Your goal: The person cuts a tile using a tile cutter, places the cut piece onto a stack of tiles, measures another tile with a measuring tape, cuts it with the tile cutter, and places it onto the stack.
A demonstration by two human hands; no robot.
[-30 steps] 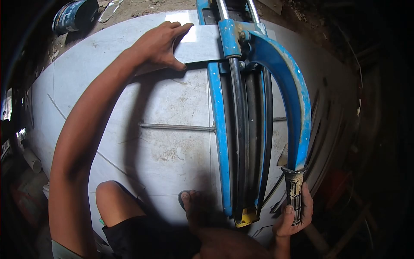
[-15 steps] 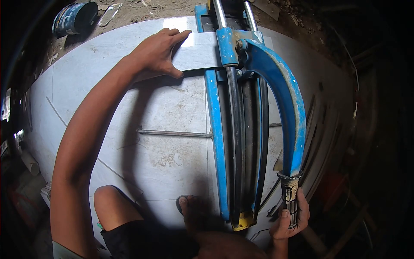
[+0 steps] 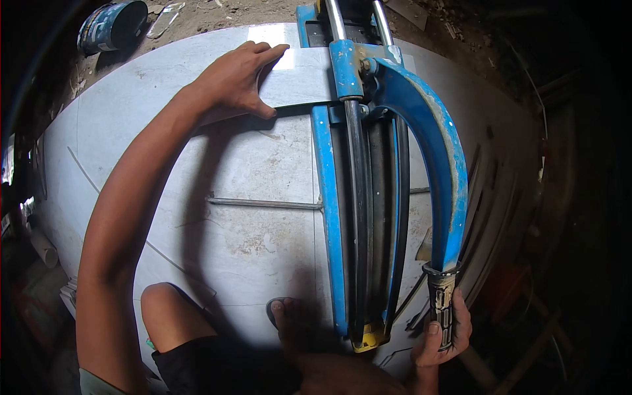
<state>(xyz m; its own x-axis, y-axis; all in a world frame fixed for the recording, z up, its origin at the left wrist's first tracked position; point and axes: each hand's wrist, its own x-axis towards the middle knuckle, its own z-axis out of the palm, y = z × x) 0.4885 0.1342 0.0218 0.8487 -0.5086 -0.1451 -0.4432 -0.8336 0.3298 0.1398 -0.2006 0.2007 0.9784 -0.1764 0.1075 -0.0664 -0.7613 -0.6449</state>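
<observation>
A blue manual tile cutter with steel rails stands on the tiled floor, its curved blue lever reaching toward me. My right hand is wrapped round the black, worn grip at the lever's lower end. On a pale tile piece lying across the cutter's upper part rests my left hand, thumb and fingers spread, the thumb at the tile's near edge. The sliding carriage sits over the tile's right part.
A dark blue bucket lies on its side on the soil at the upper left. A thin metal side bar sticks out left of the cutter. Long narrow strips lie at the right. My sandalled foot is beside the cutter.
The whole view has shifted very slightly. Both hands, the lever and the tile keep the same places relative to each other.
</observation>
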